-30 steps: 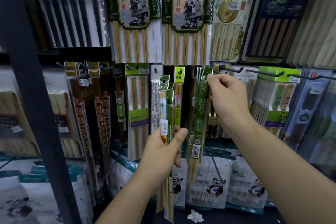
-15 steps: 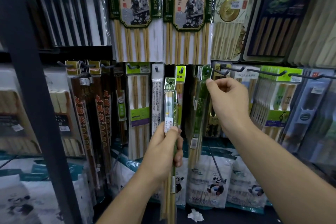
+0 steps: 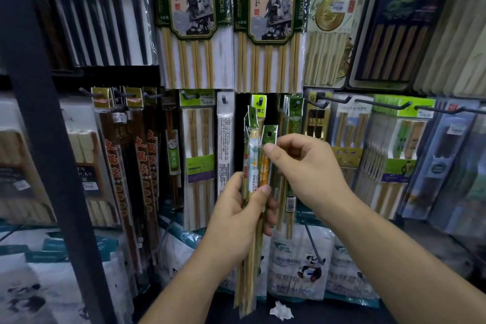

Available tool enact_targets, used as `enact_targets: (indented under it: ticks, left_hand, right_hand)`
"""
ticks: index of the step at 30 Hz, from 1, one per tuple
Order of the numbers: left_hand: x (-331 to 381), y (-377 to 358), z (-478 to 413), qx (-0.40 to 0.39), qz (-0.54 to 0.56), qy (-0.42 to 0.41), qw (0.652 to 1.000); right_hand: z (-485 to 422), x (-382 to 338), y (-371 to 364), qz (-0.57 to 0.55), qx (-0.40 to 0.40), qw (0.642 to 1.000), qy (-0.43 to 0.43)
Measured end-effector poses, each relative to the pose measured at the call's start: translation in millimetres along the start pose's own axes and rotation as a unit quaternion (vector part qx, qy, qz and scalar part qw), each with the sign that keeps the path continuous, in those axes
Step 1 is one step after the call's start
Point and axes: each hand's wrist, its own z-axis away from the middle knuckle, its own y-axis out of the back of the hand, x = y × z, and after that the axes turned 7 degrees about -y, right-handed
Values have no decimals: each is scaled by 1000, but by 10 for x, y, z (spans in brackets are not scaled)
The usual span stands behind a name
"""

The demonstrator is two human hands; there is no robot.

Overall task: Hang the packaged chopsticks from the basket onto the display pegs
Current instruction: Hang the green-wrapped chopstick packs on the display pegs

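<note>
My left hand point(image 3: 238, 218) grips a bundle of slim packaged chopsticks point(image 3: 253, 155) upright in front of the display. My right hand point(image 3: 307, 171) pinches the green header card of the front packet point(image 3: 269, 135) of that bundle, just below its hang hole. Behind them, green-topped chopstick packets point(image 3: 294, 113) hang on a peg point(image 3: 297, 105) in the middle row. The basket is out of view.
Large chopstick packs point(image 3: 196, 21) fill the upper row. Dark metal pegs point(image 3: 378, 104) stick out toward me at the right. A black shelf upright point(image 3: 39, 126) stands at the left. Panda-printed bags point(image 3: 302, 263) line the bottom, with a crumpled white scrap point(image 3: 281, 311) below.
My right hand has left the hung green packet on the peg and come down left to pinch the top of a packet in the bundle. My left hand lowered the bundle slightly.
</note>
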Motion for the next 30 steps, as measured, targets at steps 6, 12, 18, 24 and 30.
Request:
enact_targets:
  ticks: [6, 12, 18, 24, 30]
  left_hand:
    - [-57, 0, -12, 44, 18, -6, 999]
    - [-95, 66, -40, 40, -18, 3, 999]
    - [-75, 55, -9, -1, 19, 33, 999]
    - [-40, 36, -5, 7, 83, 59, 995]
    - [-14, 5, 12, -18, 40, 8, 999]
  right_hand:
    - [-186, -87, 179, -54, 101, 993, -38]
    - [-389, -92, 228, -41, 134, 989, -43]
    - [-450, -70, 175, -36, 148, 988, -34]
    - [-444, 15, 185, -21, 159, 986, -41]
    - [-254, 84, 194, 10, 179, 984, -21]
